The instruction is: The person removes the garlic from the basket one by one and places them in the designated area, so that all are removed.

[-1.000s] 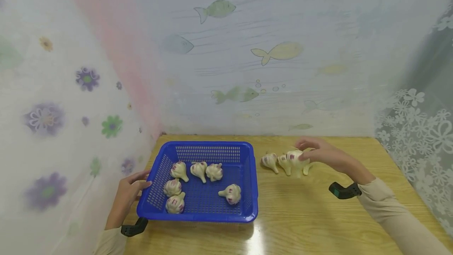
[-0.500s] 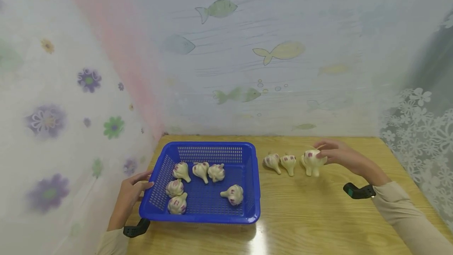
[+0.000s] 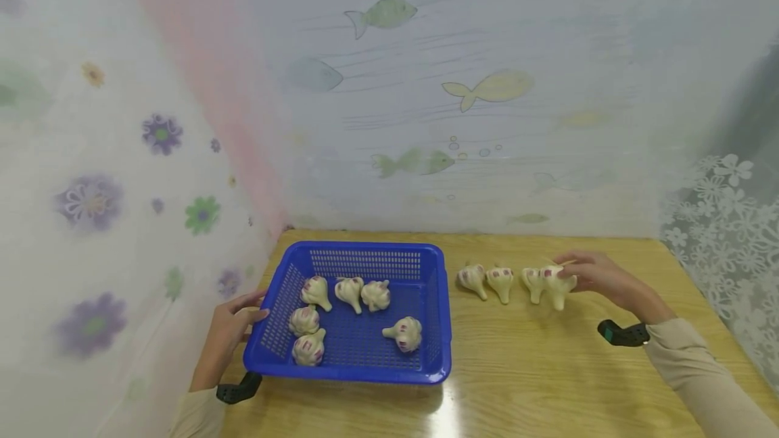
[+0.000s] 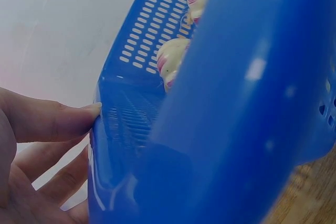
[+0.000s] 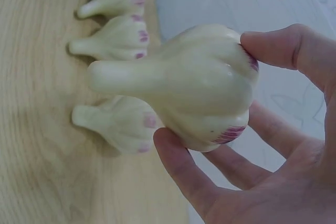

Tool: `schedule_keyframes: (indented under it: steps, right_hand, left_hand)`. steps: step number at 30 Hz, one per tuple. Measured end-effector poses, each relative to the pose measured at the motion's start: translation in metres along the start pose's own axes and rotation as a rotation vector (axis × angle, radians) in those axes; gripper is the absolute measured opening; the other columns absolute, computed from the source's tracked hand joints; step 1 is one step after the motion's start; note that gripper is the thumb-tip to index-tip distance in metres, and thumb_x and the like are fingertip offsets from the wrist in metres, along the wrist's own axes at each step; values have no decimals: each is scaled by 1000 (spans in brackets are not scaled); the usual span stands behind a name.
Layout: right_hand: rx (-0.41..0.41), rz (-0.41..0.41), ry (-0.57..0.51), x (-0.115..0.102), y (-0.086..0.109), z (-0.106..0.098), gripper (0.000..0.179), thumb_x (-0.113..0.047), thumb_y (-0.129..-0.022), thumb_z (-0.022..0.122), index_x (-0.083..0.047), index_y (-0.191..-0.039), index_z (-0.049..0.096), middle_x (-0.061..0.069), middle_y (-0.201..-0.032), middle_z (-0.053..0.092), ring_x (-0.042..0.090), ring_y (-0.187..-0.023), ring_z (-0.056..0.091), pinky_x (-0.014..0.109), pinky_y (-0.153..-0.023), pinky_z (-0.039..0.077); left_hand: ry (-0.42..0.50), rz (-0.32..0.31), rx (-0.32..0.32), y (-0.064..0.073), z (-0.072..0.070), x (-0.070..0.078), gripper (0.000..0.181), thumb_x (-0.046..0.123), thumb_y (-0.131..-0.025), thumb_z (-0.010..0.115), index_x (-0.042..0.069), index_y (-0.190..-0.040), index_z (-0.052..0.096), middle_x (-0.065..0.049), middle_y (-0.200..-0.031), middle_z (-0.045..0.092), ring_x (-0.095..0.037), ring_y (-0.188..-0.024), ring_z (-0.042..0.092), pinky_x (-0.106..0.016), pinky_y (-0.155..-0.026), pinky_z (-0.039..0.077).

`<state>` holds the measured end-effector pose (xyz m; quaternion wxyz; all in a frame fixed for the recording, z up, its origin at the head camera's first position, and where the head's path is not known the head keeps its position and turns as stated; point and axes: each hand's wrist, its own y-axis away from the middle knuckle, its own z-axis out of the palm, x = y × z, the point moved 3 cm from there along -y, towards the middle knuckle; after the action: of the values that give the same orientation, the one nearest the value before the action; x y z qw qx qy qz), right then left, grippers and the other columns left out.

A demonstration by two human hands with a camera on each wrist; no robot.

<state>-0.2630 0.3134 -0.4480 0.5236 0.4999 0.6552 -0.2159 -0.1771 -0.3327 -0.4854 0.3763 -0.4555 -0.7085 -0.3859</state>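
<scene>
My right hand [image 3: 599, 279] pinches a garlic bulb [image 5: 205, 87] between thumb and fingers, its stem pointing away from the palm in the right wrist view. Three more garlic bulbs lie in a row on the table just left of it: a near one [image 3: 533, 281], a middle one [image 3: 500, 280] and one [image 3: 472, 277] close to the basket. With thumb on the rim and fingers outside, my left hand [image 4: 47, 145] holds the left side of the blue plastic basket [image 3: 347, 374]. Several garlic bulbs sit inside, among them one [image 3: 406, 334] apart at the right.
The light wooden table [image 3: 517, 370] meets a painted wall [image 3: 487, 188] at the back and a flowered wall [image 3: 122, 255] on the left. A dark wrist camera [image 3: 622, 334] is strapped at the right wrist.
My right hand has moved right with its garlic bulb, passing from the left to the right of the nearest loose bulb. My left hand stays on the basket; the head view has shifted slightly.
</scene>
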Motion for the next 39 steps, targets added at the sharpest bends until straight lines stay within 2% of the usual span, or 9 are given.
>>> schedule_keyframes:
  steps: [7,18,24,28,31,39]
  right_hand:
    - [15,13,-20,17,-1,-5,53,-22,-100,46,14,-137,32,30,-130,42,9,-100,58,46,-88,47]
    - [88,53,-47,41,-1,-4,55,-21,-99,49,17,-135,33,31,-132,41,7,-93,60,44,-86,49]
    - [89,68,-46,50,-1,-4,59,-23,-100,45,19,-137,28,39,-139,28,1,-94,57,43,-88,48]
    - [101,94,-19,59,-3,-5,60,-25,-100,44,18,-138,27,39,-140,27,7,-99,56,44,-89,47]
    - [128,112,-7,65,-4,-7,61,-26,-101,44,18,-138,27,38,-137,33,10,-100,57,44,-88,48]
    - [212,111,8,75,-8,-8,58,-24,-99,46,20,-135,33,39,-136,34,6,-91,59,41,-82,51]
  left_hand:
    - [1,6,0,1,0,2,45,11,-89,59,5,-133,54,-22,-123,54,-22,-81,63,-37,-65,55]
    - [-4,17,5,1,0,1,44,11,-89,59,4,-132,55,-23,-124,54,-22,-82,65,-38,-65,55]
    - [-12,11,11,1,0,2,45,12,-88,59,3,-132,55,-23,-123,55,-21,-80,64,-39,-66,55]
    - [-20,8,16,0,0,2,45,14,-88,59,3,-131,55,-22,-122,55,-20,-80,64,-38,-66,55]
    - [-20,6,18,-1,0,2,44,14,-88,59,3,-131,55,-22,-121,56,-20,-81,64,-38,-66,55]
    - [-27,3,17,0,0,2,44,13,-88,59,3,-131,55,-22,-121,56,-21,-79,63,-38,-65,55]
